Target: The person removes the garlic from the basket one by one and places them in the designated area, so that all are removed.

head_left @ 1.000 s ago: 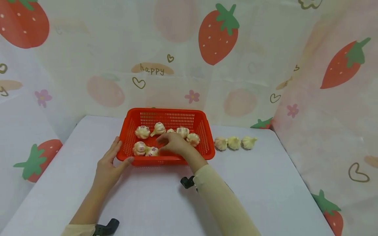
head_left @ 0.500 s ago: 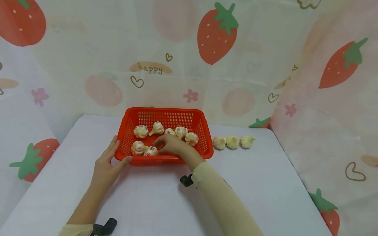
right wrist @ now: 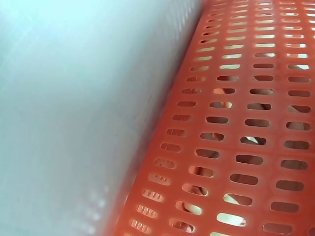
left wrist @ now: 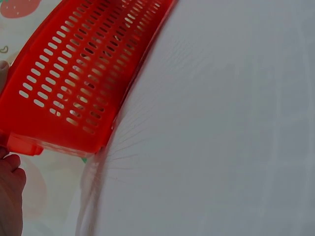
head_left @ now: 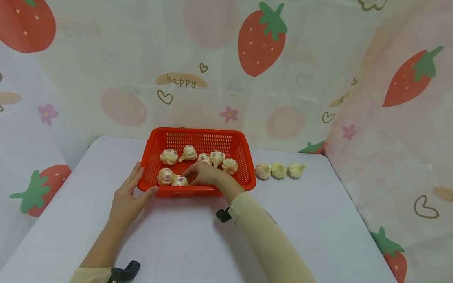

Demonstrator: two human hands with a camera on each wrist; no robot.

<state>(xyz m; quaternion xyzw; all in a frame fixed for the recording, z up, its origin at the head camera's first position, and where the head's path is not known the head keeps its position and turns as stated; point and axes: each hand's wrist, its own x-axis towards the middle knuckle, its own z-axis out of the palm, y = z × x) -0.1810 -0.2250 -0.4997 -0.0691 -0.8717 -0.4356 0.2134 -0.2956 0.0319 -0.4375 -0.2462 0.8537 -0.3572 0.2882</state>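
Observation:
A red perforated plastic basket (head_left: 198, 191) stands on the white table with several garlic bulbs inside. My left hand (head_left: 126, 200) holds its near left corner, the thumb at the front rim and the fingers along the left side. In the left wrist view, fingertips (left wrist: 14, 169) show beside the basket's rim. My right hand (head_left: 205, 175) reaches over the front rim into the basket, fingers bent down. Its fingertips are at the right side of a garlic bulb (head_left: 179, 180) near the front wall; whether they pinch it is hidden. Another garlic bulb (head_left: 165, 176) sits against that one's left side.
Toward the back of the basket lie more bulbs, among them a garlic bulb (head_left: 169, 156) at left and a garlic bulb (head_left: 230, 166) at right. Outside, to the right, three garlic bulbs (head_left: 278, 170) line up on the table (head_left: 304, 220). A strawberry-print curtain (head_left: 212, 102) hangs behind.
My right hand has moved slightly left and lower, closer to the front garlic bulb. My left hand stays at the basket's corner. The view has shifted a little.

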